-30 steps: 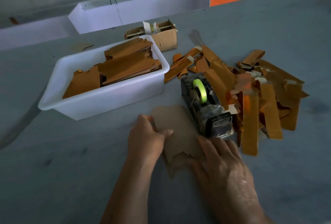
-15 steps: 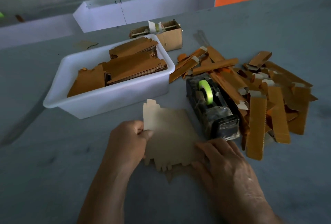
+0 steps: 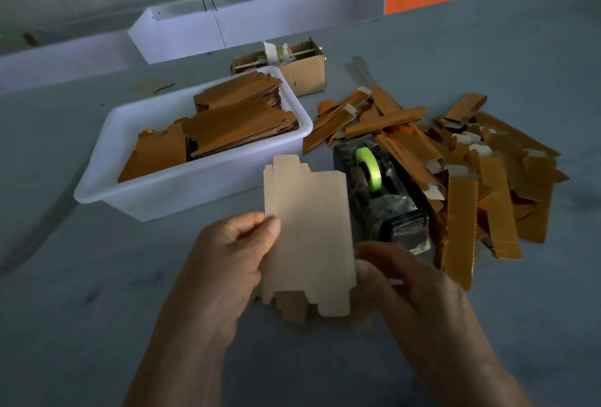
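A flat pale cardboard box blank [image 3: 309,231] stands raised and nearly upright above the table. My left hand [image 3: 224,263] pinches its left edge between thumb and fingers. My right hand [image 3: 409,289] touches its right edge with the fingertips; the grip there is hidden behind the blank. More flat blanks [image 3: 325,317] lie on the table under the raised one. Just behind it sits a black tape dispenser [image 3: 383,202] with a green roll of tape [image 3: 367,169].
A white plastic tub [image 3: 162,192] with stacked brown blanks stands at the left. A heap of folded brown and gold cartons [image 3: 471,179] lies at the right. A small open cardboard box [image 3: 305,71] sits behind the tub. White rails run along the back.
My left hand has lifted one blank off the pile and tipped it upright. My right hand has moved from pressing the pile to the blank's right edge.
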Motion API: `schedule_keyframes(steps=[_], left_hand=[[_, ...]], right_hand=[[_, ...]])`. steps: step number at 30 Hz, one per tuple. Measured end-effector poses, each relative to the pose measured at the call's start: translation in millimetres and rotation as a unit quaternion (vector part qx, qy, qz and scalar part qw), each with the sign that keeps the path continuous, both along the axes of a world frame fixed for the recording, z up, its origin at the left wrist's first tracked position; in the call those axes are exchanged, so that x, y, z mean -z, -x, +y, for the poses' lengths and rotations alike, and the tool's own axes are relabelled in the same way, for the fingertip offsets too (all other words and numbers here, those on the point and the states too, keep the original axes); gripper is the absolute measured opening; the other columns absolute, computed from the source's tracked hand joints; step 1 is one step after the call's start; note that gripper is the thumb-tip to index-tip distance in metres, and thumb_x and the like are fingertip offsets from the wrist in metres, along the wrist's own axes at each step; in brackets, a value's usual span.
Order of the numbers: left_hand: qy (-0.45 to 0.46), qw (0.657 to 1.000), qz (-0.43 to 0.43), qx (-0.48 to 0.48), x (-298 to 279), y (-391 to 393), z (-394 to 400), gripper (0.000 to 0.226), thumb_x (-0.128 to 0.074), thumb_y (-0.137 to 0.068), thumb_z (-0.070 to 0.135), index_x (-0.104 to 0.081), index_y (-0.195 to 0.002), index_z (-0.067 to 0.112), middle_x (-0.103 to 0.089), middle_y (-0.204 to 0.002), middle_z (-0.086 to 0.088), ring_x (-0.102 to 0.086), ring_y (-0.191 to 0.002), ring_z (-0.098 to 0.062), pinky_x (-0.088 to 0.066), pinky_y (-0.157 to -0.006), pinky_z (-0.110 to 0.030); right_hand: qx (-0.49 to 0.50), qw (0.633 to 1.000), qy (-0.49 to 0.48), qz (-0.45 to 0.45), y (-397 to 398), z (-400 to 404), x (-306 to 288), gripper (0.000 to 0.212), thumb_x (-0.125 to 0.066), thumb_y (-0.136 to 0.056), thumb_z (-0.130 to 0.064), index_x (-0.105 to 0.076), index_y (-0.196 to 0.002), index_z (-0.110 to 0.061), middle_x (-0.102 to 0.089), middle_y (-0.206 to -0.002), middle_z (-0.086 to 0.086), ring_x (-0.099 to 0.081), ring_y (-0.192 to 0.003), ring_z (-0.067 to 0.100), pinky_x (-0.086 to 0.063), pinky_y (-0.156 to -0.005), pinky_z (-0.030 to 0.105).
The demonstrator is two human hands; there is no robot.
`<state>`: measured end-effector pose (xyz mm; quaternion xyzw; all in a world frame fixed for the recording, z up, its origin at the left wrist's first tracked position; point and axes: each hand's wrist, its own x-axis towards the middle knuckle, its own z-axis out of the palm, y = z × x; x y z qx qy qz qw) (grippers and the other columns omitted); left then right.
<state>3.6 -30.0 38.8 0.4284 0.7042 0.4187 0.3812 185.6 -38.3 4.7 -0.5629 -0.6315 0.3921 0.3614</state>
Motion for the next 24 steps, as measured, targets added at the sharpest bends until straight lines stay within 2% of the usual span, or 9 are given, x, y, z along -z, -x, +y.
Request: schedule_keyframes(steps=[3, 5, 8, 10, 14, 17, 20, 22, 24], left_hand=[[0.017, 0.998, -0.056, 0.017, 6, -5, -1, 0.024, -0.063, -0.087, 0.032, -0.07, -0.106, 0.02, -0.065, -0.066, 0.019, -0.055, -0.053, 0.009, -0.038, -0.044, -0.007], [-0.001, 0.999, -0.054, 0.006, 8, -9, -1, 0.021, -0.063, -0.087, 0.03, -0.071, -0.102, 0.019, -0.065, -0.065, 0.017, -0.056, -0.055, 0.009, -0.038, -0.044, -0.007], [-0.031, 0.999, -0.04, -0.001, 12, -16, -2, 0.011, -0.063, -0.088, 0.026, -0.073, -0.089, 0.019, -0.064, -0.058, 0.018, -0.053, -0.05, 0.009, -0.041, -0.049, -0.009], [-0.04, 0.998, -0.046, 0.005, 12, -20, -3, 0.012, -0.068, -0.083, 0.03, -0.074, -0.086, 0.019, -0.069, -0.067, 0.013, -0.057, -0.056, 0.007, -0.044, -0.061, -0.017], [0.008, 0.983, -0.165, 0.083, 12, -25, -2, 0.039, -0.088, -0.057, 0.036, -0.075, -0.091, 0.022, -0.076, -0.09, 0.0, -0.072, -0.082, -0.013, -0.049, -0.074, -0.031], [0.004, 0.986, -0.152, 0.062, 15, -32, -2, 0.041, -0.085, -0.052, 0.038, -0.074, -0.09, 0.028, -0.076, -0.089, 0.0, -0.073, -0.084, -0.019, -0.053, -0.079, -0.038], [-0.011, 0.989, -0.142, 0.047, 17, -37, -3, 0.037, -0.081, -0.058, 0.038, -0.075, -0.09, 0.022, -0.076, -0.086, 0.001, -0.072, -0.082, -0.017, -0.053, -0.077, -0.037], [-0.022, 0.991, -0.123, 0.044, 18, -41, -5, 0.023, -0.08, -0.068, 0.029, -0.074, -0.089, 0.021, -0.076, -0.083, 0.004, -0.072, -0.078, -0.011, -0.051, -0.071, -0.028], [-0.034, 0.995, -0.088, 0.031, 19, -46, -5, 0.015, -0.08, -0.074, 0.025, -0.073, -0.087, 0.023, -0.075, -0.079, 0.006, -0.071, -0.074, -0.01, -0.052, -0.066, -0.029]], right_hand=[[-0.027, 0.983, 0.101, 0.153, 1, 2, -3, 0.05, -0.048, -0.061, -0.062, -0.066, -0.097, -0.033, -0.072, -0.089, -0.011, -0.068, -0.086, 0.005, -0.057, -0.073, 0.023], [-0.015, 0.943, 0.164, 0.29, -1, 3, -6, 0.04, -0.052, -0.068, -0.051, -0.073, -0.088, -0.023, -0.073, -0.088, -0.005, -0.069, -0.085, 0.01, -0.057, -0.069, 0.022], [-0.011, 0.928, 0.164, 0.336, -5, 3, -7, 0.033, -0.054, -0.072, -0.048, -0.073, -0.088, -0.026, -0.073, -0.09, -0.003, -0.069, -0.085, 0.008, -0.057, -0.067, 0.02], [-0.004, 0.93, 0.154, 0.334, -4, 4, -7, 0.03, -0.063, -0.066, -0.039, -0.072, -0.087, -0.019, -0.073, -0.086, -0.003, -0.069, -0.081, 0.009, -0.057, -0.066, 0.022], [0.021, 0.938, 0.133, 0.319, 1, 6, -3, 0.015, -0.068, -0.07, -0.02, -0.07, -0.085, -0.015, -0.073, -0.079, 0.0, -0.068, -0.074, 0.009, -0.052, -0.06, 0.016], [0.009, 0.945, 0.123, 0.302, 2, 5, -1, 0.018, -0.068, -0.067, -0.024, -0.07, -0.083, -0.016, -0.073, -0.078, 0.0, -0.068, -0.074, 0.009, -0.052, -0.059, 0.017], [0.017, 0.953, 0.114, 0.281, 2, 3, 2, 0.011, -0.068, -0.072, -0.023, -0.071, -0.082, -0.02, -0.072, -0.078, -0.002, -0.067, -0.074, 0.008, -0.052, -0.06, 0.016], [0.056, 0.983, 0.046, 0.167, 1, 0, 7, 0.006, -0.069, -0.077, -0.023, -0.071, -0.083, -0.026, -0.07, -0.078, -0.006, -0.064, -0.076, 0.003, -0.051, -0.063, 0.014], [0.098, 0.992, -0.073, 0.009, 1, -3, 8, 0.012, -0.071, -0.076, -0.024, -0.068, -0.086, -0.029, -0.064, -0.079, -0.011, -0.058, -0.08, -0.001, -0.047, -0.068, 0.011]])
